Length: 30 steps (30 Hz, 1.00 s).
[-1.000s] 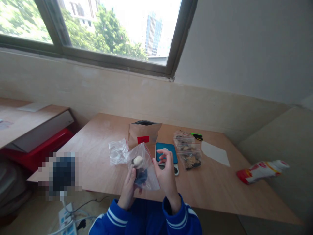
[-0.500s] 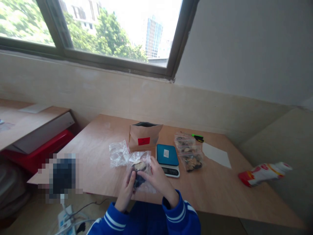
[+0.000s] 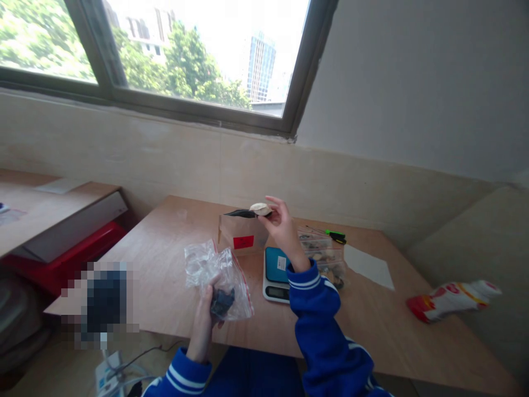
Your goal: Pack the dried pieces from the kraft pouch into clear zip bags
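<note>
Both hands grip: left hand (image 3: 205, 309) bag (image 3: 226, 284), right hand (image 3: 282, 227) perhaps mushroom (image 3: 260, 209), over table (image 3: 372, 320).

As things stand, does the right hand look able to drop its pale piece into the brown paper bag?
Probably yes: the right hand holds the pale piece just above the brown paper bag, whose top looks open, and nothing sits between them.

No text is showing clearly enough to read. A red label (image 3: 243, 241) is sitting on the front of the brown paper pouch (image 3: 242, 234), and a small white sticker (image 3: 281, 263) is lying on the blue kitchen scale (image 3: 276, 271); both are probably printed, but too small and blurred to make out.
</note>
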Motion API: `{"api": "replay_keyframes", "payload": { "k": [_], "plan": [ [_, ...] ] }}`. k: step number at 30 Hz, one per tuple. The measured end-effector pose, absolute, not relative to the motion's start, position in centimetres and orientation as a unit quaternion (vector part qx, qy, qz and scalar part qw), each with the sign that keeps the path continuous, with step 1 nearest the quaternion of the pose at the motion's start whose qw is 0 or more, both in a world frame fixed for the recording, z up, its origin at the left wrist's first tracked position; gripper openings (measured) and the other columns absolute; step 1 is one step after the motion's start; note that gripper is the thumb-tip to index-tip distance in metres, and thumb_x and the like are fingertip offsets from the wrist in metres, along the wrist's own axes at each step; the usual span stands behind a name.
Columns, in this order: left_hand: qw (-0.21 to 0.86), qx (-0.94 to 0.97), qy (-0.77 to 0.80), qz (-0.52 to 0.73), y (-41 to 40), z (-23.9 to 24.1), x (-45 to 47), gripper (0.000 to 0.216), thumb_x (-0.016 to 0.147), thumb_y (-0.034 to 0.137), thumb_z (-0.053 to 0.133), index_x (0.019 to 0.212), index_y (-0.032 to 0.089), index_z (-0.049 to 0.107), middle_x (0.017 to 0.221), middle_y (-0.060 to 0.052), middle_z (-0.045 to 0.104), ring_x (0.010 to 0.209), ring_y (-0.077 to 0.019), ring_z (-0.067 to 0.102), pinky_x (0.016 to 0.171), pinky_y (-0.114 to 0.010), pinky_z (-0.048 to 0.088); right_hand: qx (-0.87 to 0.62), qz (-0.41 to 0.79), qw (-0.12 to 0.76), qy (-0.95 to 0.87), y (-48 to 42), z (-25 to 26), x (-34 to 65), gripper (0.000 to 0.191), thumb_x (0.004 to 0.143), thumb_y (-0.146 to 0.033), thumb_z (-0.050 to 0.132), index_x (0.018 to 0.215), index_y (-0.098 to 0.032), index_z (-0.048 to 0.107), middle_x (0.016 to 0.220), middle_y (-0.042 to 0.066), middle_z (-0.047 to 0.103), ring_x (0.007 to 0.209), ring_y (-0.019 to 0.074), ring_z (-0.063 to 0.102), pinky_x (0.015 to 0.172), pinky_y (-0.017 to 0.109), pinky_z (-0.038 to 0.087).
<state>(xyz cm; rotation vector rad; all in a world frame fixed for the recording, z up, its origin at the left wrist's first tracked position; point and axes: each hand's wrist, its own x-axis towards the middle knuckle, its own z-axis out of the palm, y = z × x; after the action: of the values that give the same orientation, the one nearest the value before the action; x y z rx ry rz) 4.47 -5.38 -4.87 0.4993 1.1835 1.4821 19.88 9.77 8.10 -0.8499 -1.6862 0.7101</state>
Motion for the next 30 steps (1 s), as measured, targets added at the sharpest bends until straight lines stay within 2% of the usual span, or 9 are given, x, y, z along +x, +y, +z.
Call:
{"api": "replay_keyframes", "payload": {
  "k": [6, 9, 12, 15, 18, 20, 22, 27, 30],
  "plan": [
    [0.556, 0.208, 0.512, 0.621, -5.4, -4.5, 4.6, 0.077, 0.07, 0.068, 0.056, 0.127, 0.016, 0.052, 0.067, -0.001, 0.057, 0.046, -0.0091, 0.045, 0.032, -0.017, 0.03, -0.398, 0.101, 0.415, -0.812, 11.6, 7.2, 18.7, 0.02, 0.088, -0.021, 0.053, 0.106, -0.021, 0.06, 0.106, 0.007, 0.063, 0.101, 0.0211, 0.053, 0.093, 0.038, 0.041],
    [0.548, 0.207, 0.517, 0.624, -5.5, -4.4, 4.5, 0.075, 0.07, 0.067, 0.055, 0.124, 0.015, 0.053, 0.067, 0.0, 0.056, 0.047, -0.0094, 0.046, 0.033, -0.017, 0.031, -0.422, 0.043, 0.37, -0.826, 11.2, 5.8, 18.9, 0.022, 0.093, -0.028, 0.046, 0.101, -0.022, 0.066, 0.118, 0.009, 0.058, 0.111, 0.0245, 0.047, 0.1, 0.044, 0.034],
    [0.547, 0.218, 0.509, 0.629, -5.5, -4.5, 4.4, 0.072, 0.072, 0.065, 0.055, 0.124, 0.016, 0.053, 0.069, -0.001, 0.057, 0.049, -0.0095, 0.047, 0.033, -0.017, 0.032, -0.442, 0.024, 0.362, -0.82, 10.7, 5.4, 19.2, 0.027, 0.093, -0.031, 0.046, 0.11, -0.026, 0.065, 0.131, 0.009, 0.048, 0.119, 0.0268, 0.042, 0.102, 0.047, 0.031],
    [0.549, 0.235, 0.498, 0.629, -5.6, -4.6, 4.4, 0.069, 0.076, 0.064, 0.052, 0.127, 0.019, 0.051, 0.072, -0.001, 0.059, 0.049, -0.0094, 0.047, 0.034, -0.017, 0.032, -0.436, 0.061, 0.425, -0.791, 9.3, 5.9, 19.4, 0.028, 0.092, -0.029, 0.046, 0.115, -0.025, 0.061, 0.133, 0.009, 0.045, 0.12, 0.0257, 0.043, 0.104, 0.046, 0.031],
    [0.547, 0.251, 0.485, 0.634, -5.5, -4.7, 4.5, 0.063, 0.081, 0.062, 0.047, 0.13, 0.021, 0.049, 0.077, -0.002, 0.061, 0.054, -0.0103, 0.05, 0.036, -0.017, 0.034, -0.387, 0.223, 0.477, -0.758, 6.2, 6.2, 19.4, 0.022, 0.093, -0.027, 0.042, 0.103, -0.021, 0.06, 0.109, 0.007, 0.058, 0.104, 0.0192, 0.055, 0.094, 0.037, 0.043],
    [0.543, 0.253, 0.478, 0.642, -5.3, -4.6, 4.4, 0.062, 0.083, 0.061, 0.043, 0.131, 0.023, 0.047, 0.082, -0.003, 0.063, 0.058, -0.0113, 0.053, 0.038, -0.017, 0.035, -0.337, 0.373, 0.433, -0.748, 3.7, 5.6, 19.4, 0.017, 0.093, -0.026, 0.041, 0.098, -0.02, 0.056, 0.093, 0.004, 0.061, 0.09, 0.0155, 0.06, 0.083, 0.031, 0.05],
    [0.534, 0.255, 0.479, 0.648, -5.2, -4.4, 4.3, 0.063, 0.083, 0.063, 0.041, 0.132, 0.024, 0.047, 0.087, -0.005, 0.065, 0.06, -0.0124, 0.055, 0.039, -0.017, 0.036, -0.318, 0.464, 0.366, -0.742, 1.4, 4.4, 19.1, 0.012, 0.091, -0.023, 0.044, 0.097, -0.02, 0.054, 0.089, 0.002, 0.061, 0.085, 0.014, 0.062, 0.079, 0.03, 0.052],
    [0.503, 0.301, 0.491, 0.645, -4.9, -3.6, 4.1, 0.068, 0.081, 0.066, 0.042, 0.131, 0.021, 0.051, 0.093, -0.009, 0.068, 0.068, -0.0151, 0.061, 0.047, -0.02, 0.043, -0.391, 0.436, 0.334, -0.739, -1.5, 1.8, 18.4, 0.014, 0.086, -0.024, 0.056, 0.099, -0.02, 0.06, 0.093, 0.003, 0.059, 0.081, 0.0139, 0.06, 0.072, 0.028, 0.051],
    [0.492, 0.306, 0.504, 0.64, -4.9, -3.4, 4.1, 0.07, 0.08, 0.068, 0.041, 0.132, 0.021, 0.05, 0.092, -0.009, 0.069, 0.061, -0.0132, 0.059, 0.041, -0.018, 0.038, -0.377, 0.419, 0.324, -0.76, -1.7, 1.5, 18.2, 0.025, 0.085, -0.028, 0.06, 0.11, -0.023, 0.062, 0.097, 0.003, 0.055, 0.083, 0.0138, 0.058, 0.075, 0.027, 0.051]
  ]
}}
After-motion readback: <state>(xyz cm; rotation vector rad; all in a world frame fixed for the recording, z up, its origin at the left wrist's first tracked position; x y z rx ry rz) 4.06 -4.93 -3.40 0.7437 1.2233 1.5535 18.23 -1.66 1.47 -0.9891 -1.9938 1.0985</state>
